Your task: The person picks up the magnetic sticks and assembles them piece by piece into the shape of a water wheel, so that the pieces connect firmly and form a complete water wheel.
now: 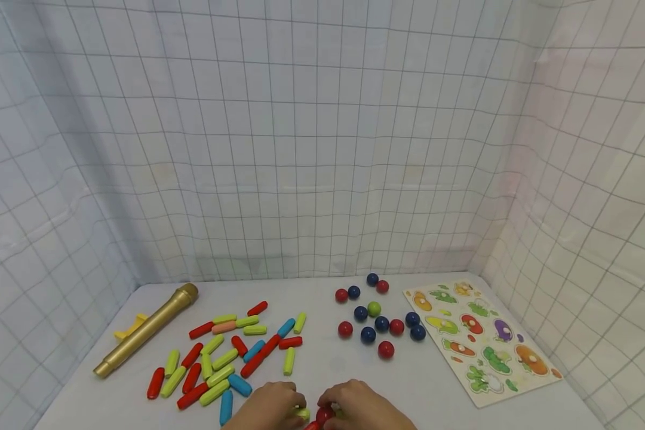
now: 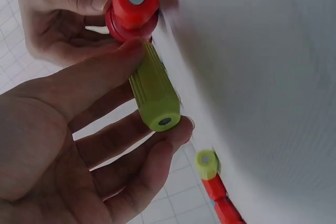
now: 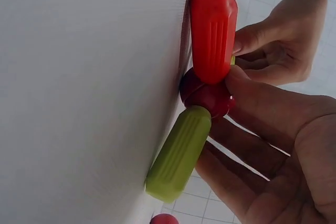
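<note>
My left hand (image 1: 269, 407) pinches a lime-green ridged stick (image 2: 156, 90) between thumb and fingers; a grey disc shows at its end. Close beside it, my right hand (image 1: 362, 407) grips a red ball (image 3: 207, 95) low over the table. Against that ball sit a red stick (image 3: 213, 32) and another lime-green stick (image 3: 179, 153), pointing away from each other at an angle. In the left wrist view the held green stick's far end is close to the ball; whether they touch I cannot tell.
Red, green, blue and orange sticks (image 1: 220, 376) lie scattered at left, beside a gold microphone (image 1: 147, 331) and a yellow piece (image 1: 131, 327). Several red, blue and green balls (image 1: 381, 324) lie right of centre. A vegetable puzzle board (image 1: 494, 382) lies at right. Gridded cloth walls (image 1: 312, 149) enclose the table.
</note>
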A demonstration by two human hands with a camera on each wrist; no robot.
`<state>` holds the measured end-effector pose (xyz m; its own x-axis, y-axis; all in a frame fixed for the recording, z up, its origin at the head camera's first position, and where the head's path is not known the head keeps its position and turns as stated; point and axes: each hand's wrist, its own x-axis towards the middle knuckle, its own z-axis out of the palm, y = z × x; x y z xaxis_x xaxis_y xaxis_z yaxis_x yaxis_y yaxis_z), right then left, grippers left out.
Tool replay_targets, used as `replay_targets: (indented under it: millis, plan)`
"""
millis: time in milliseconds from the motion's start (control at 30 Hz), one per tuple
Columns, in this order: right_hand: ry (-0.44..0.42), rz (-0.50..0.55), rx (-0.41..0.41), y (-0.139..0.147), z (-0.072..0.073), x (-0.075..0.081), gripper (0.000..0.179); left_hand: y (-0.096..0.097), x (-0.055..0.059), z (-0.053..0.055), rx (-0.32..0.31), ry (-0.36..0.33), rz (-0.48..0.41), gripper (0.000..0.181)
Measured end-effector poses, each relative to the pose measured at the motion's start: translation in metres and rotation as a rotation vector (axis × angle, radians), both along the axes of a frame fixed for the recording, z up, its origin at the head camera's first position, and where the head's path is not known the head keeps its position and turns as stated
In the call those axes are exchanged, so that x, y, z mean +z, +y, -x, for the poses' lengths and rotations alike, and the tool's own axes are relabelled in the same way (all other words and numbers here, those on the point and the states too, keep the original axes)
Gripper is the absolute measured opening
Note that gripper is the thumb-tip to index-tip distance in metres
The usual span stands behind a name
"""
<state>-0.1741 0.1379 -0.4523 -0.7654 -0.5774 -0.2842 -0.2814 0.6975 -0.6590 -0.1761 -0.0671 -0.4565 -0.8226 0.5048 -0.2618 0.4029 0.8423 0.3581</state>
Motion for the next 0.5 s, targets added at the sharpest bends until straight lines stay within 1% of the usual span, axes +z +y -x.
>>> replay_targets:
  millis: [100, 167, 233, 333, 400, 500]
  plan:
    - [0.005, -0.038, -0.030, -0.003, 0.000, -0.001, 0.020, 0.004, -0.003, -0.002, -0.029, 0.008, 0.028, 0.015]
    - [0.054, -0.083, -0.017, -0.004, 0.000, -0.001, 0.020, 0.006, -0.005, -0.003, -0.044, 0.006, 0.041, 0.015]
    - [0.105, -0.103, 0.002, -0.005, 0.001, -0.002, 0.020, 0.008, -0.006, -0.004, -0.047, 0.003, 0.048, 0.015]
    - [0.188, -0.129, 0.052, -0.003, 0.002, -0.003, 0.020, 0.010, -0.008, -0.005, -0.036, 0.001, 0.055, 0.014]
    - [0.189, -0.119, 0.062, -0.002, 0.002, -0.005, 0.021, 0.011, -0.009, -0.006, -0.032, -0.005, 0.048, 0.014]
    - [0.152, -0.092, 0.063, -0.001, 0.002, -0.005, 0.022, 0.011, -0.007, -0.007, -0.034, -0.011, 0.038, 0.014]
